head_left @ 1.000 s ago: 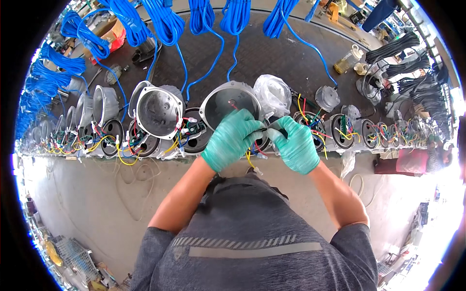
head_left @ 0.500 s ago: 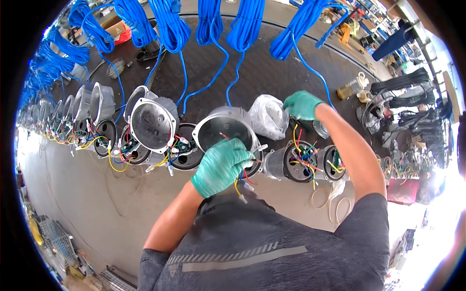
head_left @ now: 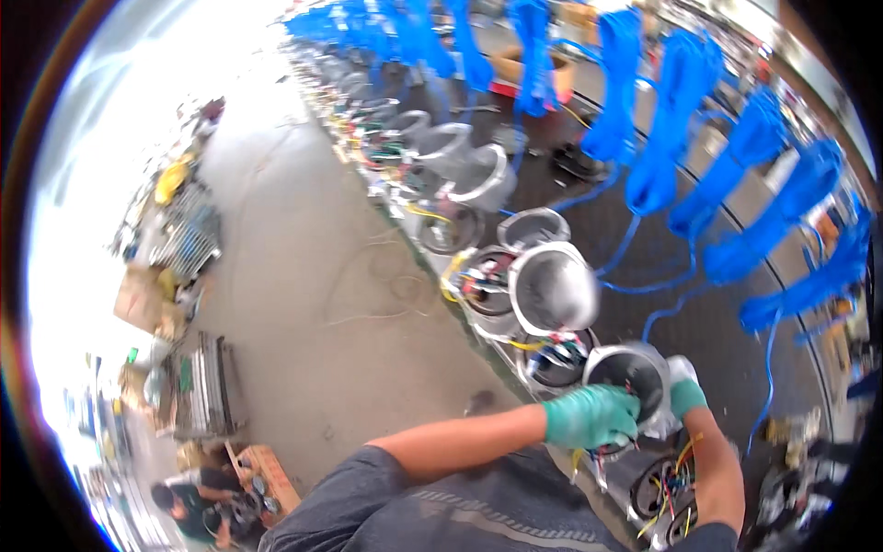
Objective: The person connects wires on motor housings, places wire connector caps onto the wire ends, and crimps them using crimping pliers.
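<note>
My left hand (head_left: 593,416), in a green glove, is closed at the near rim of a grey metal motor housing (head_left: 635,363) that opens upward. Its fingers curl in, and what they hold is too blurred to make out. Coloured wires hang just below this hand. On the housing's right side is my right hand (head_left: 687,397), also gloved in green, against a white plastic bag (head_left: 681,370); its fingers are hidden. A second open metal housing (head_left: 554,290) stands to the left, above a round base with loose wires (head_left: 556,354).
Bundled blue cables (head_left: 658,129) hang in a row along the far side of the dark workbench (head_left: 635,304). More housings (head_left: 483,175) line its edge into the distance. Another person (head_left: 207,506) is low at the left, near a metal rack (head_left: 207,386) on the floor.
The view has swung left along the bench. My right hand has come in from the far right to the bag beside the housing; my left hand stays by that housing.
</note>
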Demonstrator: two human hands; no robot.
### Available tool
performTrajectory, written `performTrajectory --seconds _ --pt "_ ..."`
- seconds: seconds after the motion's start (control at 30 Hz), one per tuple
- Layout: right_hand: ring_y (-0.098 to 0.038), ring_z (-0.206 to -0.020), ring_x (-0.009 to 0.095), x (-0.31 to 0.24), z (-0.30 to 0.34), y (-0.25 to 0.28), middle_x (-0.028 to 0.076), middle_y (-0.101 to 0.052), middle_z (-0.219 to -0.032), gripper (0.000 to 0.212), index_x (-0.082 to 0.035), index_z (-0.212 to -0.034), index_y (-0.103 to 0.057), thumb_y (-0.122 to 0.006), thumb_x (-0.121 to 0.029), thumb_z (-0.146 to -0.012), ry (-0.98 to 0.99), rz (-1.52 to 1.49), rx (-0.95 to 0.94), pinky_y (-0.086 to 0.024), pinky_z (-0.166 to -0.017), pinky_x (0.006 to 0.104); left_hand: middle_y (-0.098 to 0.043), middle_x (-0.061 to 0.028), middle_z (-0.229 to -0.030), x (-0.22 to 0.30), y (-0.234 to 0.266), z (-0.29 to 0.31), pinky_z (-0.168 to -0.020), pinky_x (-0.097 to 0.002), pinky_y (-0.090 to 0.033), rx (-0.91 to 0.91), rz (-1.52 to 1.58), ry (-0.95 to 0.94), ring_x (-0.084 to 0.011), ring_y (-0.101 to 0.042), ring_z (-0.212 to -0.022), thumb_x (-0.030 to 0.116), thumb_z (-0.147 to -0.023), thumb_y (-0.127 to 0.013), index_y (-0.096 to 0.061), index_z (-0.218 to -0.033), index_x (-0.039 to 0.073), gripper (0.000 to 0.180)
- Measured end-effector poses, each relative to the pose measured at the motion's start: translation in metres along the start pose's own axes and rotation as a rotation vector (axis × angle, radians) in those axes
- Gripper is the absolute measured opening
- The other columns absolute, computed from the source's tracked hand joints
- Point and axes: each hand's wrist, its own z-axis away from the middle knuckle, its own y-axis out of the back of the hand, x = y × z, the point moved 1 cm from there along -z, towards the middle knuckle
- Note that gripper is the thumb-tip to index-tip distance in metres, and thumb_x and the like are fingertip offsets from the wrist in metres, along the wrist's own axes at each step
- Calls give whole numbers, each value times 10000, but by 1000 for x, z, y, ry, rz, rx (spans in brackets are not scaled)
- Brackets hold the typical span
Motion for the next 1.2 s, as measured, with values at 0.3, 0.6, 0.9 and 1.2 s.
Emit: performTrajectory --seconds 0.3,0.6,0.9,1.2 --pt "-721 -1071 417 65 82 40 240 -748 -1124 273 -108 -1158 -789 -641 -111 -929 -88 207 -80 -577 -943 479 -644 -131 -1021 4 -11 -10 -892 -476 -541 11 161 46 -361 -650 -1009 215 -903 -708 -730 -993 125 129" --pt "-708 -860 385 -257 267 230 157 -717 -944 191 -61 -1058 -731 -728 -176 -905 649 102 491 -587 -774 447 -681 -109 -945 -17 -22 21 -824 -442 -541 149 735 409 -310 -683 -924 181 -882 -747 -778 -964 109 113" --pt "-740 -859 298 -296 325 153 145 -752 -959 193 -57 -1104 -728 -735 -152 -936 589 197 341 -601 -761 395 -665 -96 -905 -3 -1 -14 -716 -408 -535 82 133 122 -314 -672 -800 102 -837 -843 -800 -1007 57 182" --pt "-771 -857 211 -309 345 145 133 -787 -974 198 -53 -1149 -724 -741 -128 -967 460 99 395 -615 -749 343 -679 -104 -926 1 -4 -6 -764 -419 -547 72 222 159 -322 -686 -844 129 -837 -846 -813 -1008 68 185"
